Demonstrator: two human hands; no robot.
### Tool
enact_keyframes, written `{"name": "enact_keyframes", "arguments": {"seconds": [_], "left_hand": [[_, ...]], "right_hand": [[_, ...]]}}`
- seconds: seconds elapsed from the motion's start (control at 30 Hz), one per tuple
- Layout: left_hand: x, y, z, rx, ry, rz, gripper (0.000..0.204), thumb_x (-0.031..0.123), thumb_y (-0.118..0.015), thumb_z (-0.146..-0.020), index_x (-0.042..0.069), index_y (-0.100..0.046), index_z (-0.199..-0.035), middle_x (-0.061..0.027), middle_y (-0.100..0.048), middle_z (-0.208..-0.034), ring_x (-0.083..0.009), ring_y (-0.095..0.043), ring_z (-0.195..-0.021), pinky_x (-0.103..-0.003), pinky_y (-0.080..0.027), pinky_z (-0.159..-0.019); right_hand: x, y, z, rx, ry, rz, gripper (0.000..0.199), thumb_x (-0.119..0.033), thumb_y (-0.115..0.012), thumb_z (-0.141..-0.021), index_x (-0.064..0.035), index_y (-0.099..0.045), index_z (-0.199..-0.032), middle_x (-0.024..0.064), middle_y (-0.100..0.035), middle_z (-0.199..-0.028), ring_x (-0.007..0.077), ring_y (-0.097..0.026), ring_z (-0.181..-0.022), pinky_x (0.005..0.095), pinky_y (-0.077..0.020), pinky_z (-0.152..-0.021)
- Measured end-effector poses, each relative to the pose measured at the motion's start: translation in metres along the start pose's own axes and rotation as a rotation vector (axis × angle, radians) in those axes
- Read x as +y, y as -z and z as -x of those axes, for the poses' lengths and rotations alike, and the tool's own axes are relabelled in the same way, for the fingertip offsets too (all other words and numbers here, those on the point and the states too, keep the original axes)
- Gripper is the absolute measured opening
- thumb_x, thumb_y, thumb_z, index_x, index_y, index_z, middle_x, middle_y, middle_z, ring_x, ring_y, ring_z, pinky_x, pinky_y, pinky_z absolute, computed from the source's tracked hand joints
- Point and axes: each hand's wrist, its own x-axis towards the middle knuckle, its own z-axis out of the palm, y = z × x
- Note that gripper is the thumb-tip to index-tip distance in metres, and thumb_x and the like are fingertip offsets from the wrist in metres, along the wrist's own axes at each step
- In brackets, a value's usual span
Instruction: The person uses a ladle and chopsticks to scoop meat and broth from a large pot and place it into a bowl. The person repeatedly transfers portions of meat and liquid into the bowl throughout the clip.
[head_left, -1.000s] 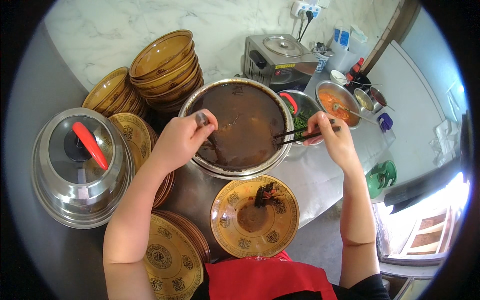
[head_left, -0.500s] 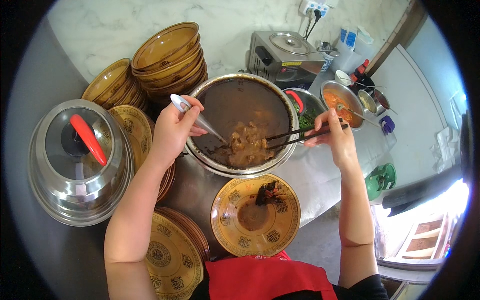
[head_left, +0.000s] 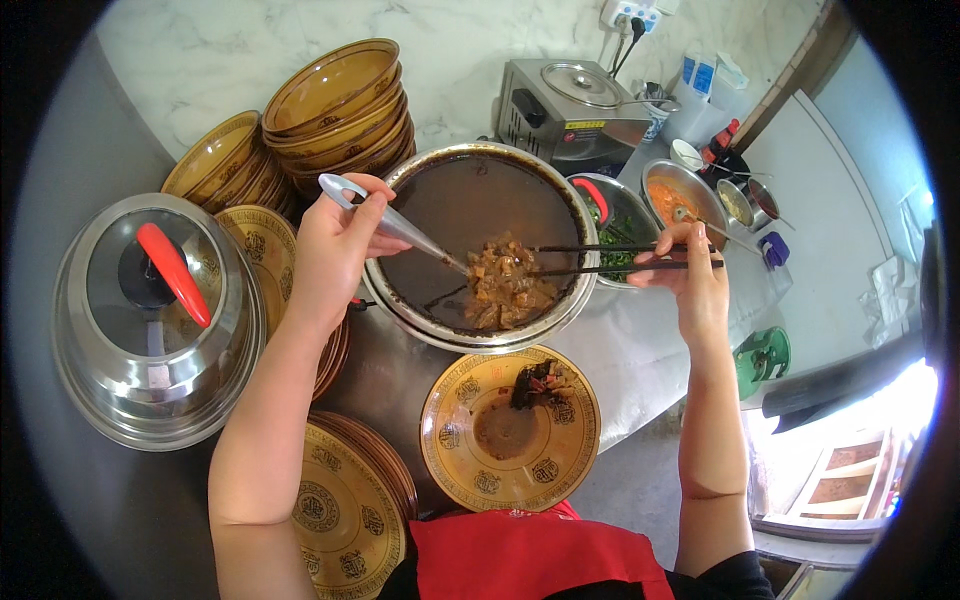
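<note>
Above the broth (head_left: 470, 200), brown chunks (head_left: 505, 284) have risen.

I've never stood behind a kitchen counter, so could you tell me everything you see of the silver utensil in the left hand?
The utensil is long and looks like shiny metal: broad near the top, with an elongated hole, and narrowing downward. The left hand grips its upper part. It slants down to the right over the pot, and its lower end is hidden among brown chunks of food, so its shape there cannot be seen.
</note>
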Motion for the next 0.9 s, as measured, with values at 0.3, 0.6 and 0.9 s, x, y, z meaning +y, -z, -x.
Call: {"name": "enact_keyframes", "arguments": {"seconds": [0.3,0.6,0.9], "left_hand": [[0.006,0.000,0.003,0.034,-0.063,0.000,0.014,0.014,-0.043,-0.085,0.002,-0.048,-0.090,-0.0049,-0.049,-0.081,-0.0125,-0.056,-0.064,-0.024,-0.050,-0.061],[0.008,0.000,0.007,0.033,-0.120,0.012,0.014,0.014,-0.043,-0.085,0.002,-0.049,-0.089,-0.0044,-0.049,-0.079,-0.0113,-0.055,-0.064,-0.025,-0.050,-0.063],[0.007,0.003,0.007,0.042,-0.118,0.052,0.013,0.013,-0.043,-0.085,0.002,-0.048,-0.089,-0.0046,-0.052,-0.074,-0.0114,-0.056,-0.066,-0.026,-0.050,-0.064]], "right_hand": [[-0.008,0.005,0.009,-0.014,0.040,-0.035,0.042,-0.035,-0.029,-0.088,0.0005,-0.046,-0.075,0.0084,-0.048,-0.071,0.0220,-0.057,-0.060,0.0314,-0.0515,-0.056],[-0.011,0.009,0.015,-0.013,0.104,-0.085,0.045,-0.034,-0.027,-0.089,0.0028,-0.048,-0.073,0.0104,-0.049,-0.071,0.0220,-0.057,-0.063,0.0337,-0.0526,-0.053],[-0.015,0.022,0.023,0.062,0.145,-0.071,0.045,-0.035,-0.027,-0.089,0.0021,-0.046,-0.071,0.0113,-0.048,-0.070,0.0220,-0.057,-0.062,0.0328,-0.0528,-0.050]]}}
